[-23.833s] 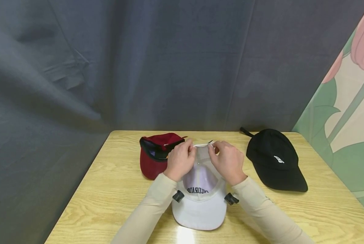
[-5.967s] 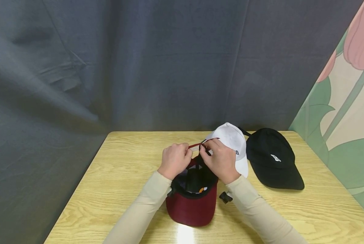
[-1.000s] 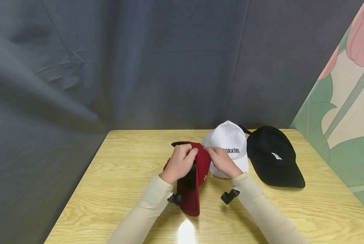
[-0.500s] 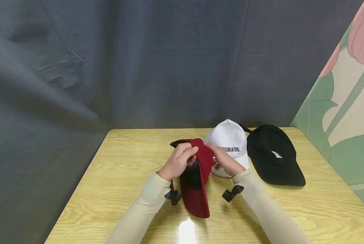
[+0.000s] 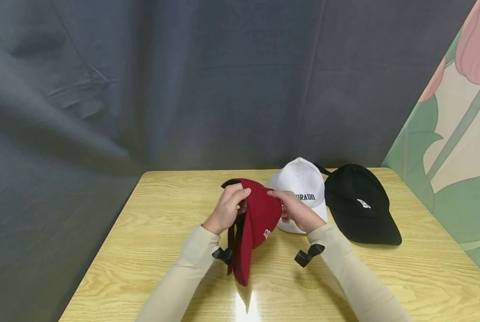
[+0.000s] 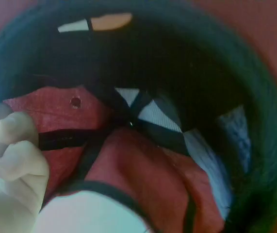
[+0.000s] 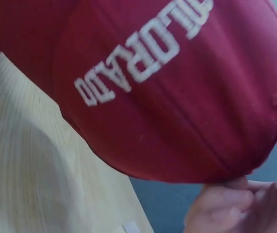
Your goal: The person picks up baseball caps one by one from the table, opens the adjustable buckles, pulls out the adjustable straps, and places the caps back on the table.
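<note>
A dark red baseball cap [image 5: 264, 210] is held tilted over the table, its brim [image 5: 245, 255] pointing down and seen almost edge-on. White lettering shows on its front in the right wrist view. My left hand [image 5: 227, 208] grips the cap's rim, thumb outside and fingers inside; the left wrist view looks into the black-taped red lining [image 6: 133, 165], with curled fingers [image 6: 19, 145] at its left. My right hand [image 5: 298, 211] holds the crown, thumb on top and the other fingers curled against its right side. A red strap [image 5: 230, 250] dangles beside the brim.
Just behind my right hand stands a white cap [image 5: 300, 176] with dark lettering, overlapped by that hand. A black cap [image 5: 358, 201] with a small white emblem lies to its right. A dark curtain [image 5: 232, 89] borders the table's [image 5: 159, 250] back and left.
Long before, both hands held the white cap's strap; it now sits beside the black cap. Later they worked the red cap's strap. In the last second the red cap has turned, its crown facing right.
</note>
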Available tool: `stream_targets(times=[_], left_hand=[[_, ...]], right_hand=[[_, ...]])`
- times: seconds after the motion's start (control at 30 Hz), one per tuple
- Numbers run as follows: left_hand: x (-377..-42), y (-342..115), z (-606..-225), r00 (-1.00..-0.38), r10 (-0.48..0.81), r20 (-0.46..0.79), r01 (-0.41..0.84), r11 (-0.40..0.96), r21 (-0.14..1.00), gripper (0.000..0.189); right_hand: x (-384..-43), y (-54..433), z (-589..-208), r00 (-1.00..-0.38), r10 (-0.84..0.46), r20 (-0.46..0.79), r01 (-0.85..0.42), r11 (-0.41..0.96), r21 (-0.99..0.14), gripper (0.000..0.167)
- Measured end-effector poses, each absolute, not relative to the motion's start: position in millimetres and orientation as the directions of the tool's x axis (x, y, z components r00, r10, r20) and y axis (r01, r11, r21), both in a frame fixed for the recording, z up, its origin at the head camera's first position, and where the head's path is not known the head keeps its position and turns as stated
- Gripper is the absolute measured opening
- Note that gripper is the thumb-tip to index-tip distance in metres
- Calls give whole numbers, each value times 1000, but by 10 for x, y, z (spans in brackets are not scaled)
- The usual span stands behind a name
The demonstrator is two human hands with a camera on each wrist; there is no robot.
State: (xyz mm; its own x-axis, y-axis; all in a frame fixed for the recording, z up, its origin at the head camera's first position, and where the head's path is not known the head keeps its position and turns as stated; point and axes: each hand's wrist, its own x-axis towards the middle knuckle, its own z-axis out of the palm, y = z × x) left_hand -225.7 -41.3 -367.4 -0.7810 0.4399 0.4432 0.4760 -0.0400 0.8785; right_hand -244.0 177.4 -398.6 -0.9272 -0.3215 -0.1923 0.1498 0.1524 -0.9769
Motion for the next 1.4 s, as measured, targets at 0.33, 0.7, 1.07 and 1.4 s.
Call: stream_targets(times=[0.33, 0.7, 1.07, 1.4], left_hand=[[-2329, -610, -3716, -836, 419, 355, 398, 18, 917, 38], [-2438, -795, -3710, -941, 244, 236, 296, 249, 922, 40], [-2371, -859, -3658, -908, -84, 410, 252, 671, 697, 16], [-2058, -866, -3386, -979, 69, 190, 150, 878, 454, 31]], right_hand=[[-2424, 1761, -3877, -996, -86, -21, 3, 201, -980, 32], [-2460, 1737, -3775, -995, 52, 86, -75, 175, -982, 41], [-2650, 1552, -3634, -969, 80, 236, -183, 410, -893, 43], [-2868, 1137, -3614, -963, 52, 265, -204, 504, -839, 42]])
